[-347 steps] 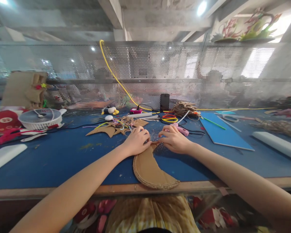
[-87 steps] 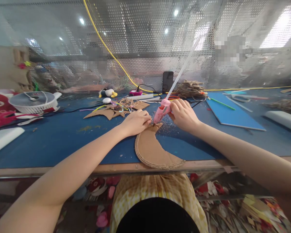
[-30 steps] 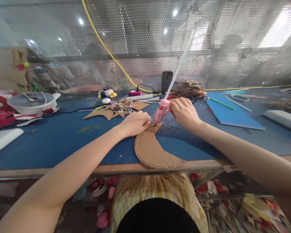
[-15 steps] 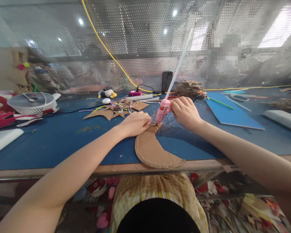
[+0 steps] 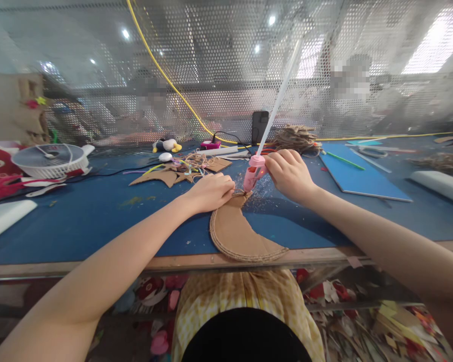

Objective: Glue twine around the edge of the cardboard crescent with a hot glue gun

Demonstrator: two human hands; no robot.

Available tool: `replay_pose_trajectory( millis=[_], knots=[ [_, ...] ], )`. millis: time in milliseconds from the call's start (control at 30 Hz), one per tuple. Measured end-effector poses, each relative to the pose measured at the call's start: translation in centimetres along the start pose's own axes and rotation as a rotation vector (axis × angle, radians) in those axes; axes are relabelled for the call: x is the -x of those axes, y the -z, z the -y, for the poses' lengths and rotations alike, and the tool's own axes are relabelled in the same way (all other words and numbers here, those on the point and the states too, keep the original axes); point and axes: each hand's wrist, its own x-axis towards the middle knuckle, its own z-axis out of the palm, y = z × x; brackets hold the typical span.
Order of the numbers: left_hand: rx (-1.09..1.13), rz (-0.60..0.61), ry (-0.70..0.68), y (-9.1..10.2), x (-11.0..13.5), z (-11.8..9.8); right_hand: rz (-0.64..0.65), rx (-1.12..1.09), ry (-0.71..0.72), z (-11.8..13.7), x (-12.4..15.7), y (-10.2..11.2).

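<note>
A crescent-shaped piece of cardboard [image 5: 237, 232] lies flat near the table's front edge, with twine along its outer curved rim. My left hand [image 5: 214, 193] is closed at its upper left end, fingers pinched together by the rim; whether they grip the twine or the cardboard is hidden. In my right hand [image 5: 290, 174] is a pink hot glue gun [image 5: 252, 174], held with its nozzle down at the crescent's upper tip. A long clear glue stick [image 5: 281, 98] sticks up out of the gun's back.
Cardboard scraps and tangled cords [image 5: 196, 165] lie behind my left hand. A blue board [image 5: 362, 171] with a green stick is at the right. A white round basket [image 5: 50, 160] stands left, a phone [image 5: 260, 127] at the back against the perforated metal screen [image 5: 211, 60].
The glue gun's nozzle has shifted very slightly at the crescent's tip. Both hands stay in nearly the same place, and the cardboard has not moved.
</note>
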Motion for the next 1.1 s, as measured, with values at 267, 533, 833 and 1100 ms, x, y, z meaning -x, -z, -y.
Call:
replay_pose_trajectory(
  millis=[267, 533, 833, 1100],
  knots=[
    [0.004, -0.01, -0.006, -0.24, -0.03, 0.16, -0.013, 0.004, 0.018, -0.21, 0.0, 0.18],
    [0.0, -0.036, -0.012, -0.45, -0.07, 0.26, -0.051, -0.007, 0.046, -0.47, -0.02, 0.08],
    [-0.032, -0.025, -0.003, -0.45, -0.05, 0.24, -0.097, -0.041, 0.062, -0.31, -0.08, 0.27],
    [-0.035, 0.011, 0.033, 0.29, 0.03, -0.28, -0.026, -0.077, -0.068, -0.5, 0.13, 0.21]
  ],
)
